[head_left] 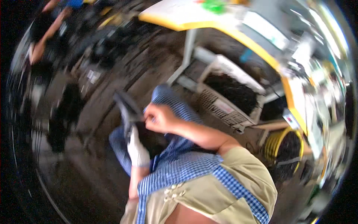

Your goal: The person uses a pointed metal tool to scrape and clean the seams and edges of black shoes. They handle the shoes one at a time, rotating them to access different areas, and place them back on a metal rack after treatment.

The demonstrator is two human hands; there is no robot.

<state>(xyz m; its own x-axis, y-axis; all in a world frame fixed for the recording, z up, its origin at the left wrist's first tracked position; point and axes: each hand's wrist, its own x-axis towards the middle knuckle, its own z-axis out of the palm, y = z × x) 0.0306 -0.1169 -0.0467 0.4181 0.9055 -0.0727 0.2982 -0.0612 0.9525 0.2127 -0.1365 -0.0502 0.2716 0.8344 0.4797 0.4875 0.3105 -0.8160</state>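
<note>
My left hand point(137, 150), in a white knit glove, is closed around the lower end of a long dark grey piece point(128, 106). That piece stands up from the glove and has a pointed far end; blur hides its exact kind. Bare and curled, my right hand point(161, 118) is beside the grey piece, thumb and fingertips pressed together. Whatever those fingertips pinch, if anything, is too small and smeared to name. Both hands are above my lap, over a blue checked apron point(182, 170) and blue trouser legs.
A white slatted crate point(220, 108) filled with dark material stands on the floor ahead right, beneath a yellow-edged worktable point(238, 35). Further right is a yellow basket point(271, 147) holding dark stuff. At the far left appears another person's arm point(48, 33), near dark blurred heaps.
</note>
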